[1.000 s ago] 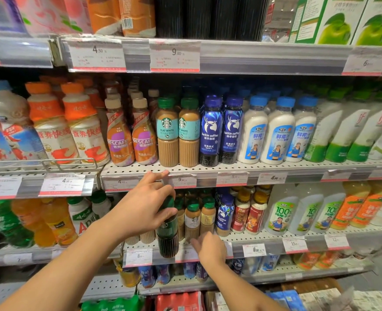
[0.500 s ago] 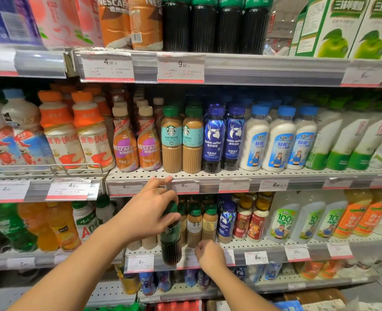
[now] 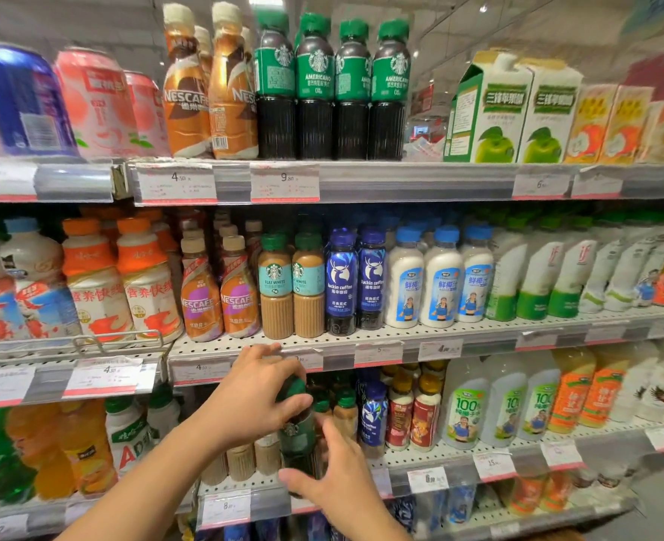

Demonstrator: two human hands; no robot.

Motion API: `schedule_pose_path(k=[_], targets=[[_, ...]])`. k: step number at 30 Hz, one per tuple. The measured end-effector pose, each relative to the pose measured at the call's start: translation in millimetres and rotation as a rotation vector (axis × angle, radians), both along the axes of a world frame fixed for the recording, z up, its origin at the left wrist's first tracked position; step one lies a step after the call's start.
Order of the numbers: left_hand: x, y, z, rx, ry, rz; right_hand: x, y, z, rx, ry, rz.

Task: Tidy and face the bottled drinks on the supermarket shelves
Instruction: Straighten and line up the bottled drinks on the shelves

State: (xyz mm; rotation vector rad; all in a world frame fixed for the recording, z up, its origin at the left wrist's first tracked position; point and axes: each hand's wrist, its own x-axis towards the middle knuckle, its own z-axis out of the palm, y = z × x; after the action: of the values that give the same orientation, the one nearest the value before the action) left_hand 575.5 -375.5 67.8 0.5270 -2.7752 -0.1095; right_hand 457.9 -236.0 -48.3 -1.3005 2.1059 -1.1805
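A dark Starbucks bottle with a green cap and green label stands at the front of the lower shelf, among small coffee bottles. My left hand grips its cap and neck from above. My right hand lies against the bottle's lower part, thumb across the front and fingers fairly straight along its right side. The bottle's base is hidden behind that hand. Matching green Americano bottles stand in a row on the top shelf.
Flat white bottles, blue Luckin coffee bottles and Nescafe bottles line the middle shelf just above my hands. Coconut drinks stand to the right on the lower shelf. Price tags hang along the shelf rails.
My right hand has risen from the shelf's front rail to the bottle's lower part. My left hand keeps its hold on the cap. The view has tilted upward.
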Motion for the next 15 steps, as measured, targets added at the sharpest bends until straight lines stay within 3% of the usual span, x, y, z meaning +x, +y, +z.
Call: schedule_pose_path(k=[4, 9, 15], targets=[[-12.1, 20.1, 20.9, -0.094, 0.055, -0.031, -2.3, 7.2, 23.4, -0.036, 0.147, -0.142], [-21.2, 33.4, 67.1, -0.108, 0.308, -0.181, -23.6, 23.6, 54.2, -0.152, 0.187, -0.249], [-35.1, 24.1, 128.4, -0.431, 0.517, -0.138, -60.2, 40.3, 117.5, -0.333, 0.255, -0.339]])
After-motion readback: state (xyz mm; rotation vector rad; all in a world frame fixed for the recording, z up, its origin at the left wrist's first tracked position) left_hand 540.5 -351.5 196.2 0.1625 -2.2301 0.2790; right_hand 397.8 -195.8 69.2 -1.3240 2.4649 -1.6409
